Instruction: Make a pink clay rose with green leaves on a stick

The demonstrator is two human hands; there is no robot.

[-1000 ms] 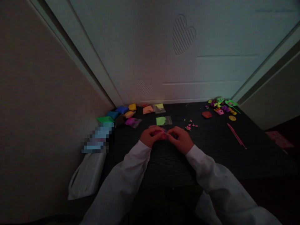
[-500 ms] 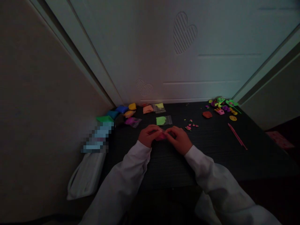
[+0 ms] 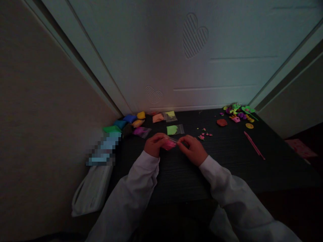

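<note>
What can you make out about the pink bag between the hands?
The pink bag looks like small, clear, crinkled plastic with bright pink filling. The left hand holds its left side; the right hand pinches the clear edge at its right. It is nearer the person than the light green bag. Whether it is sealed, or touches the dark table, I cannot tell.

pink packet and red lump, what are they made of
The pink packet looks like clear, thin plastic, see-through at its upper edge; its filling may be soft clay. The red lump looks like matte modelling clay, dull and rounded, though dim light leaves this open.
</note>
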